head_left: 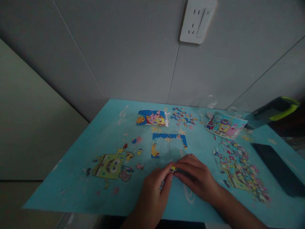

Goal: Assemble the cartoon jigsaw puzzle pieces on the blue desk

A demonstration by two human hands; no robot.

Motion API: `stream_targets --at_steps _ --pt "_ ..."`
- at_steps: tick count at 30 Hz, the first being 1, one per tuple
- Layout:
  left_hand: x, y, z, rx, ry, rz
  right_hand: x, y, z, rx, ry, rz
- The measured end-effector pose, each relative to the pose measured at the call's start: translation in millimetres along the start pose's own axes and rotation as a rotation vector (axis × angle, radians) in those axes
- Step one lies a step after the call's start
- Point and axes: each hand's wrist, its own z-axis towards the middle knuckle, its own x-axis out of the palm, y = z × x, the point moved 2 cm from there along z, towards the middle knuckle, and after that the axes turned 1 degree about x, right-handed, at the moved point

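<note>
A small yellow-and-white jigsaw piece [173,169] is pinched between my fingertips, just above the table near its front edge. My left hand [154,187] grips it from the left with thumb and finger. From the other side, the fingers of my right hand [199,175] close on the same piece. Just beyond my hands lies a partly joined jigsaw [156,136], its blue top edge and two sides forming a frame open toward me. Behind that is a printed cartoon picture sheet [152,118], with a cluster of loose blue jigsaw pieces [182,116] to its right.
The light blue table [78,143] carries printed cartoon figures. At right lie a large pile of mixed jigsaw pieces [245,168], a second picture sheet [225,125] and a dark flat slab [277,168]. A dark object with a yellow-green edge [274,109] stands behind, near the wall [133,63].
</note>
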Motion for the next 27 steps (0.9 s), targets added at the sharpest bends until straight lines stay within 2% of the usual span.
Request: stream_targets --at_steps 7,16,22,27 --pt "3.2 2.4 -2.9 0.0 -0.038 0.015 2.8 -8.3 -1.2 0.065 -0.025 -0.01" --pt "-1.4 -4.0 0.3 -0.01 -0.034 -0.004 3.0 -5.4 1.3 0.197 -0.053 0.016" --pt "-2.8 -4.3 1.4 -0.024 -0.045 -0.025 5.6 -7.2 0.0 0.189 -0.052 0.016" --pt "-1.4 -0.6 -0.3 -0.042 -0.062 -0.027 5.4 -4.2 0.4 0.112 -0.034 -0.01"
